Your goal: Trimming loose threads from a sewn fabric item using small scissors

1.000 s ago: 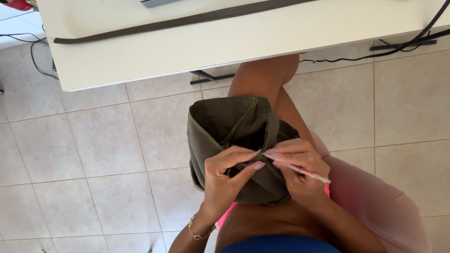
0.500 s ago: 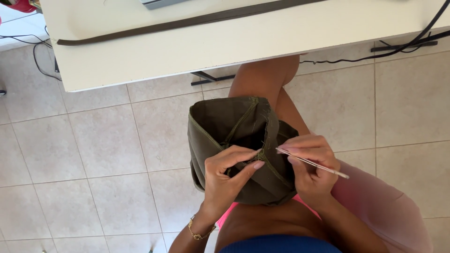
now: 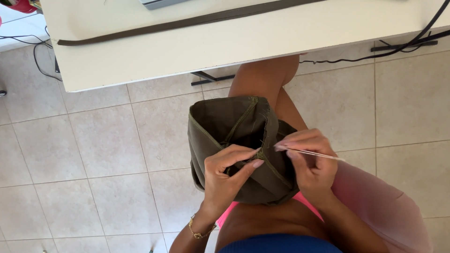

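Currently the olive-green fabric piece (image 3: 234, 136) sits in the person's lap, below the near edge of the white table (image 3: 234, 47), folded so its stitched seams face up. Left hand (image 3: 225, 173), at the lower middle of the fabric, has fingers closed in a pinch on a seam fold, thumb and forefinger pressing the cloth together. Right hand (image 3: 311, 164), at the fabric's right edge, has fingers closed around a thin pale tool (image 3: 311, 153) (needle or seam pick; too thin to tell), its tip set at the seam just beside the left thumb. Progress, as a judgement: the work is mid-way, since the tool meets one spot on the seam and the seam line above it, running toward the fabric's top edge, looks untouched. On the table beyond the fabric lies a long dark strap (image 3: 187, 22); black cables (image 3: 403, 44) trail over the tiled floor (image 3: 93, 154).
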